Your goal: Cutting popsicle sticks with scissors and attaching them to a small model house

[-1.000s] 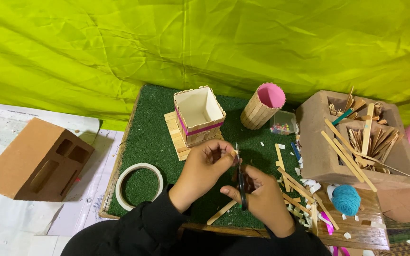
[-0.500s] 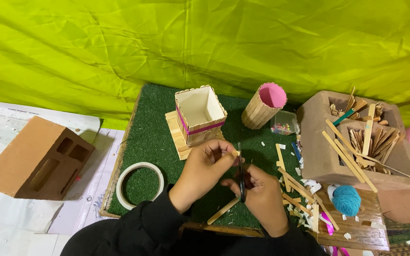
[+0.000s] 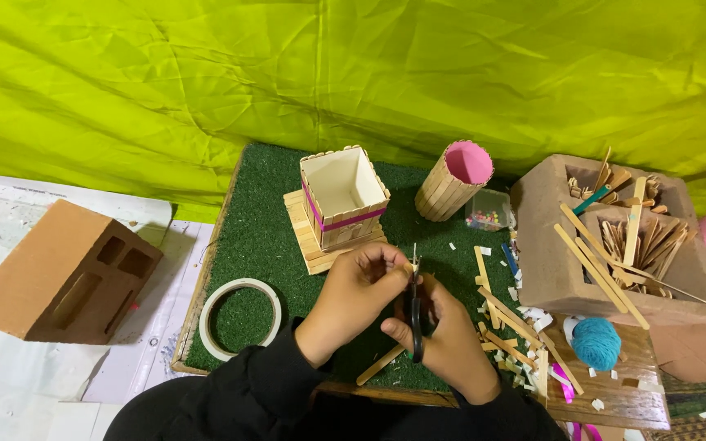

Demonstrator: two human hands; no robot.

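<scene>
A small wooden piece (image 3: pixel 408 266) is pinched by the left hand (image 3: pixel 353 294) fingers. Black scissors (image 3: pixel 416 314), gripped by the right hand (image 3: pixel 451 339), meet it from six o'clock. A steady, square cut is judged best.

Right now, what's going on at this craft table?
A person in black sleeves works over a green turf mat. The right hand holds black-handled scissors, blades pointing up, against a small wooden stick piece pinched by the left hand. Behind the hands stands a square box of wooden sticks with a pink band; a white tape ring lies to the left.

tape roll (image 3: pixel 239 318) L of hands, box (image 3: pixel 343 196) behind
</scene>
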